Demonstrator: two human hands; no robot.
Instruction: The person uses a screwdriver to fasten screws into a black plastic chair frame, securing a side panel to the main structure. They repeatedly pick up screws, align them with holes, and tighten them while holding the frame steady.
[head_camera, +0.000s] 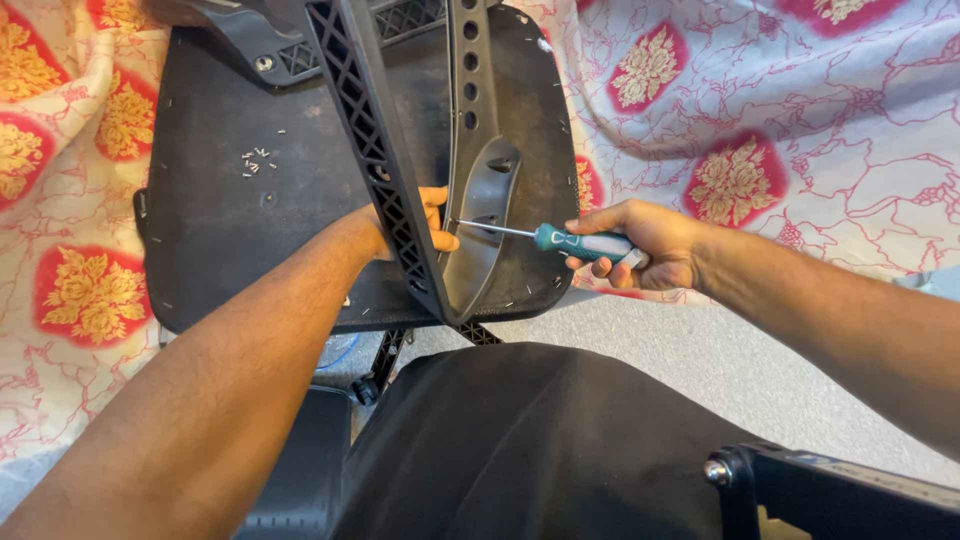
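Black-clad lap (540, 440) in the foreground, with a black metal bracket and bolt (722, 470) at the lower right edge. Beyond the lap, upturned black chair seat (220, 200) lying on a red, yellow and white floral sheet (780, 110) over a grey floor (690, 360). Black lattice-ribbed armrest frame (375, 150) standing upright against the seat, a curved grey plastic armrest bracket (478, 220) just beside it to the right. Left hand (425, 225) reaching behind the lattice frame, mostly hidden, fingertips showing on the far side and pressed against the bracket; how tightly closed, impossible to tell. Right hand (650, 245) to the right of the frame, fingers wrapped firmly around the teal-and-grey handle of a screwdriver (560, 240), shaft held level and tip set into the grey bracket near the left fingertips. Small cluster of loose silver screws (257, 162) resting on the seat underside, well left of the frame. Black star-shaped chair base (385, 365) partly visible under the seat's near edge.
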